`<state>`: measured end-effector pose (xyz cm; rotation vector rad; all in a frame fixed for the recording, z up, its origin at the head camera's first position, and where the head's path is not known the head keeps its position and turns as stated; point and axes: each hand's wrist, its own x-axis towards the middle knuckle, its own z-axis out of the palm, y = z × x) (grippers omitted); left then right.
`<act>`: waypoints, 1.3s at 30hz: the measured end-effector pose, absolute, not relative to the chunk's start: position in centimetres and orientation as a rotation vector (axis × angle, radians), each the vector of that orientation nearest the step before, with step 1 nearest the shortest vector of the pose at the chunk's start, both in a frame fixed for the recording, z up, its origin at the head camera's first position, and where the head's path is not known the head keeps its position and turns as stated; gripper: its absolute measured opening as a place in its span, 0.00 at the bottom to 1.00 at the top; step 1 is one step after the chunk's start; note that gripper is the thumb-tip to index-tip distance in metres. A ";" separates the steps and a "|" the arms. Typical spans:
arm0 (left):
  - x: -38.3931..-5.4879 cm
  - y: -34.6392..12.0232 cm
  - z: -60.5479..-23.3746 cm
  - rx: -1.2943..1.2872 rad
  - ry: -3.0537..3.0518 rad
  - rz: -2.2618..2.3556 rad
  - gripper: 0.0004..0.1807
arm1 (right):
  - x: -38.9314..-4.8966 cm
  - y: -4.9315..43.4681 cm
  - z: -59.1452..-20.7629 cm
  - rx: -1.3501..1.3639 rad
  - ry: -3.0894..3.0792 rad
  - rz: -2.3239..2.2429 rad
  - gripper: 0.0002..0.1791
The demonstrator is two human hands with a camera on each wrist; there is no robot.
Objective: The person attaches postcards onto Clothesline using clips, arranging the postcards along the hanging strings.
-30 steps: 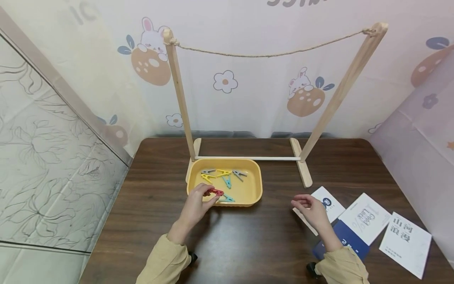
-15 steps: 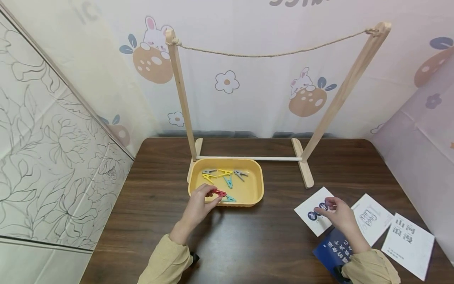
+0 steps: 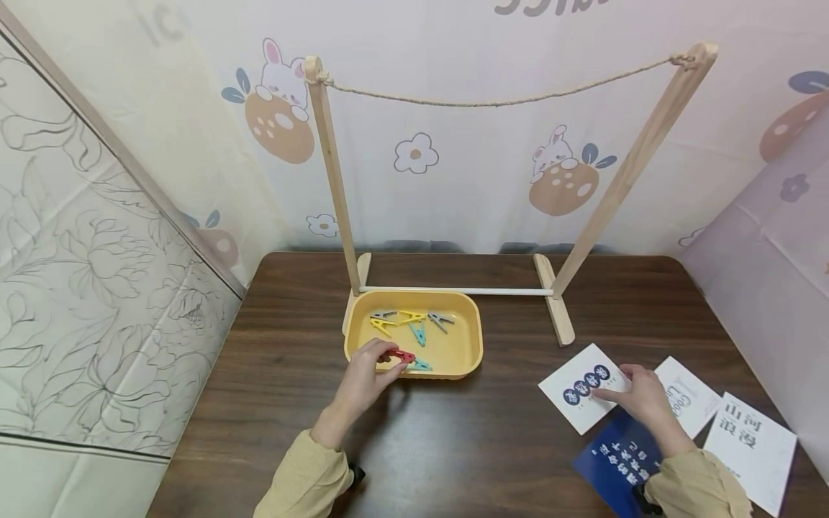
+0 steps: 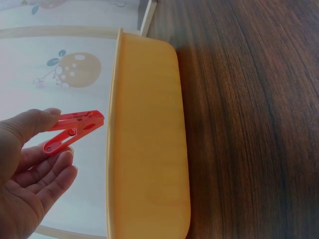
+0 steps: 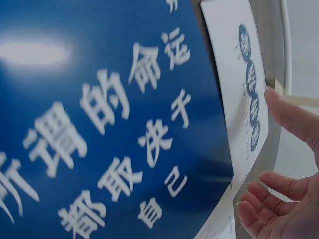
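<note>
Above the front rim of a yellow tray (image 3: 457, 360), my left hand (image 3: 360, 374) pinches a red clothespin (image 4: 79, 119) between thumb and fingers; its handles lie in the grip. Several yellow, grey and blue clothespins (image 3: 417, 332) lie in the tray. My right hand (image 3: 642, 397) is at the right corner of a white card (image 3: 570, 378) with dark blue circles. In the right wrist view its thumb is over that card, its fingers loosely bent beyond the edge, with a gap between. A blue card (image 5: 109, 30) with white characters lies close by.
Behind the tray stands a wooden frame (image 3: 624, 173) with a rope (image 3: 479, 105) strung between its posts. Two more white cards, one lettered "Good Luck" (image 3: 686, 392) and one with grey characters (image 3: 751, 450), lie at the table's right. A printed curtain hangs behind.
My right hand has moved right across the white card with circles, uncovering its print, to its right corner. My left hand keeps the red clothespin in nearly the same place.
</note>
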<state>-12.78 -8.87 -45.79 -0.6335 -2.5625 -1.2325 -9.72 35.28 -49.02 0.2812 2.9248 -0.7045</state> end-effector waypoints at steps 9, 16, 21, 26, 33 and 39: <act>-12.6 -8.9 -45.9 -0.621 -2.566 -1.241 0.11 | -10.5 36.4 -50.0 0.287 2.882 -0.698 0.56; -12.5 -8.9 -46.2 -0.625 -2.576 -1.221 0.11 | -10.6 36.6 -50.4 0.326 2.860 -0.709 0.61; -12.4 -8.9 -46.2 -0.603 -2.596 -1.226 0.11 | -10.7 36.5 -50.4 0.349 2.858 -0.685 0.60; -12.4 -8.8 -46.3 -0.598 -2.602 -1.222 0.11 | -10.9 36.4 -50.4 0.383 2.836 -0.669 0.60; -12.3 -8.8 -46.3 -0.616 -2.587 -1.214 0.10 | -11.1 36.4 -50.3 0.419 2.833 -0.638 0.60; -12.3 -8.7 -46.4 -0.596 -2.607 -1.229 0.11 | -11.0 36.4 -50.4 0.435 2.823 -0.649 0.61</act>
